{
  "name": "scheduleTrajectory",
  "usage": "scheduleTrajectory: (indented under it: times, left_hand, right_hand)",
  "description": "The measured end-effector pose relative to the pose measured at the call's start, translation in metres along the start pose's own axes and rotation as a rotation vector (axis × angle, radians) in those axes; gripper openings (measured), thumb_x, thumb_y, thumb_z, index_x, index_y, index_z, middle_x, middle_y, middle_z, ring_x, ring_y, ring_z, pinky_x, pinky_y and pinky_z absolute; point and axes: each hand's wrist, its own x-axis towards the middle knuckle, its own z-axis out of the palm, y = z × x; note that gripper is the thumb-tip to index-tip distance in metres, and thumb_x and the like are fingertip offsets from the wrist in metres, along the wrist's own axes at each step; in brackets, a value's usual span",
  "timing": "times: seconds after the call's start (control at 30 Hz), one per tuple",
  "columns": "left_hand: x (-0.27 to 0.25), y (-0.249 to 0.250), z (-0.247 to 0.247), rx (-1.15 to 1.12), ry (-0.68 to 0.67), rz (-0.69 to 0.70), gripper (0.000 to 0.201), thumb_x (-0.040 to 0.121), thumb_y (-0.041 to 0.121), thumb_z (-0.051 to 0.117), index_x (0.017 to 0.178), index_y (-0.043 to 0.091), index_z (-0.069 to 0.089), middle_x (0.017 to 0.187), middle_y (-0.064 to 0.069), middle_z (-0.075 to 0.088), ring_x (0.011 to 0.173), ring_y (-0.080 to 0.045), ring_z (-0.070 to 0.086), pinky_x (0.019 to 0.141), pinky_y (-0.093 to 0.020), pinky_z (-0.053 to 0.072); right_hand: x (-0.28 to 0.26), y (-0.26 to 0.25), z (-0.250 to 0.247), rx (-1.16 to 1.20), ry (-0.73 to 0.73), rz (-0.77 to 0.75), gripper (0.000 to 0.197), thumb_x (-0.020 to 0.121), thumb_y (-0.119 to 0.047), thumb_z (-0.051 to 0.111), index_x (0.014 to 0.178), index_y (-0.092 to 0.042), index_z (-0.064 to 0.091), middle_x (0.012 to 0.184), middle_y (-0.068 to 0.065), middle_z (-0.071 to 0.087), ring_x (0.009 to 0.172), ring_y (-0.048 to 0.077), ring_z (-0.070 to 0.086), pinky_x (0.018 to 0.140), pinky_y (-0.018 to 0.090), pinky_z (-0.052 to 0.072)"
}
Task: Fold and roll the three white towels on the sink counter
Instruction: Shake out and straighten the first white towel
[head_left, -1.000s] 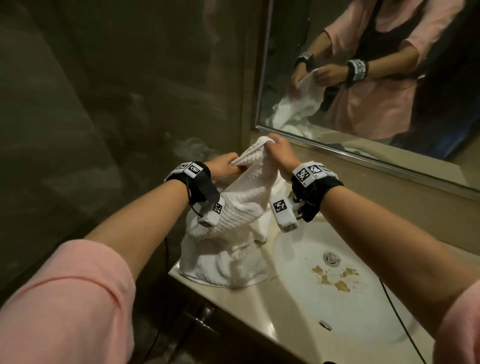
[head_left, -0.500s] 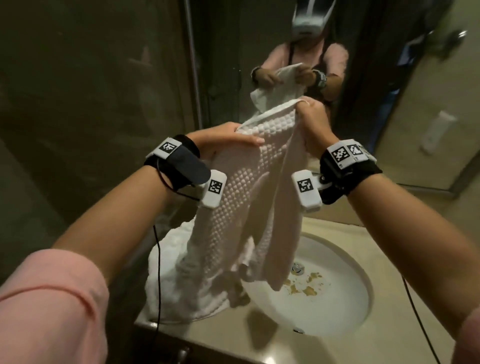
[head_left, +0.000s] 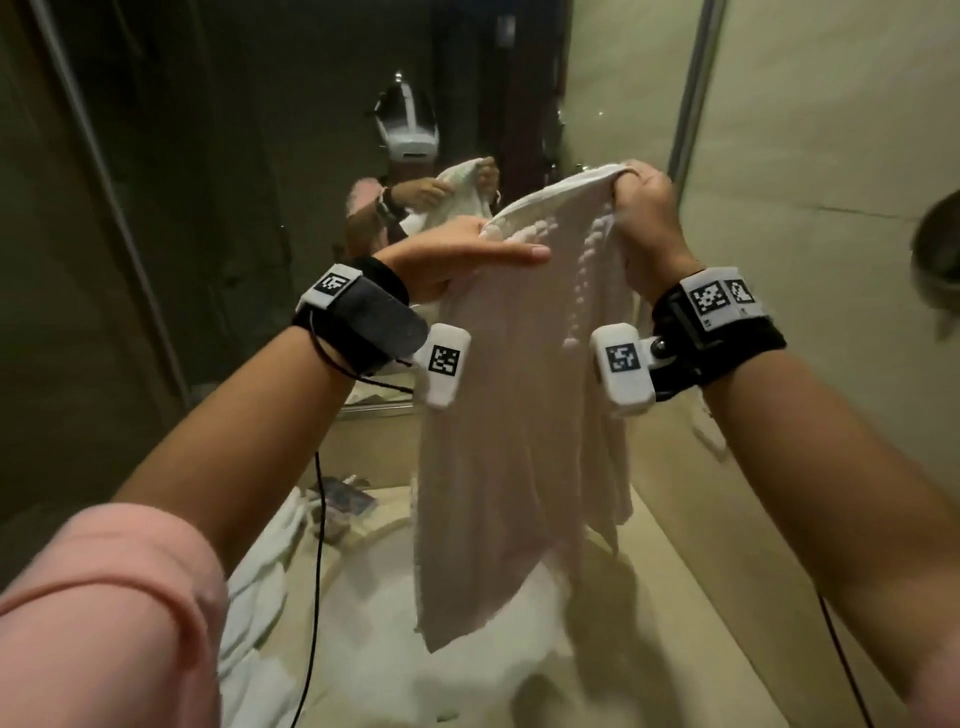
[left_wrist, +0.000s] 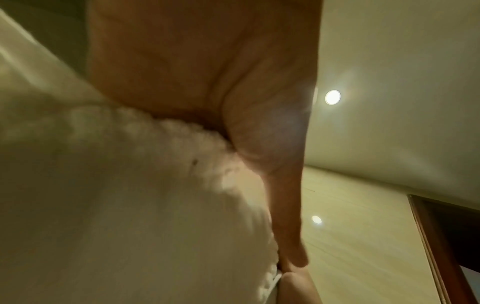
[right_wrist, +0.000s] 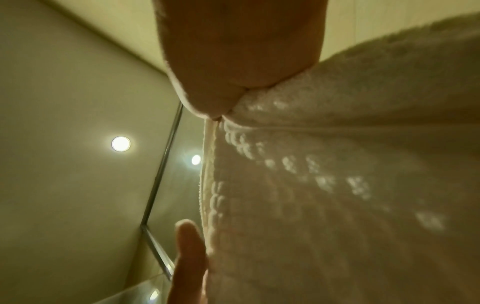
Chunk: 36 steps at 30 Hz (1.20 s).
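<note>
Above the sink counter (head_left: 670, 597), item one: one white waffle-weave towel (head_left: 519, 415), held up in the air and hanging lengthwise, its lower end clear of the counter surface. Right hand (head_left: 647, 218): fingers curled tight round the towel's upper right corner, bunching the hem. Left hand (head_left: 457, 254): thumb extended along the near face of the top edge, remaining fingers behind the cloth, so the edge is pinched between them. The two hands stand apart, with the top edge stretched between them.

Item two: further white towels (head_left: 260, 587), heaped at the counter's left edge below the left forearm; count within the heap cannot be told.

Fittings: two wrist bands, one per wrist, each carrying black-and-white square code markers; no readable lettering. One mirror (head_left: 415, 130) behind the counter, reflecting the person and the towel. Two ceiling lights appear in each wrist view.
</note>
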Motion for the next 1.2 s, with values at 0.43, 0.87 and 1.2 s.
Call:
scheduleTrajectory:
  times: [0.43, 0.87, 1.2]
  left_hand:
    - [0.099, 0.006, 0.117, -0.143, -0.128, -0.033, 0.011, 0.091, 0.011, 0.061, 0.094, 0.001, 0.065, 0.072, -0.005, 0.072, 0.059, -0.013, 0.068, 0.062, -0.025, 0.059]
    - [0.151, -0.049, 0.184, -0.115, -0.147, 0.054, 0.027, 0.078, 0.012, 0.076, 0.086, 0.012, 0.050, 0.075, -0.003, 0.055, 0.062, -0.009, 0.056, 0.057, -0.020, 0.049]
    - [0.122, -0.160, 0.186, -0.143, -0.277, -0.187, 0.043, 0.089, 0.040, 0.059, 0.126, 0.019, 0.054, 0.124, 0.000, 0.063, 0.112, -0.015, 0.060, 0.096, -0.035, 0.047]
  right_hand:
    - [-0.013, 0.061, -0.155, -0.499, 0.128, 0.243, 0.030, 0.083, 0.004, 0.037, 0.063, -0.017, 0.045, 0.066, -0.002, 0.048, 0.075, 0.017, 0.046, 0.059, 0.028, 0.035]
    - [-0.044, 0.108, -0.174, -0.425, -0.444, 0.338, 0.027, 0.076, -0.015, 0.068, 0.102, -0.007, 0.066, 0.101, 0.015, 0.068, 0.088, 0.019, 0.062, 0.082, 0.038, 0.051]
    - [-0.050, 0.142, -0.162, -0.633, -0.239, 0.181, 0.035, 0.081, -0.016, 0.069, 0.063, -0.025, 0.041, 0.062, -0.012, 0.045, 0.059, 0.002, 0.042, 0.049, 0.011, 0.033]
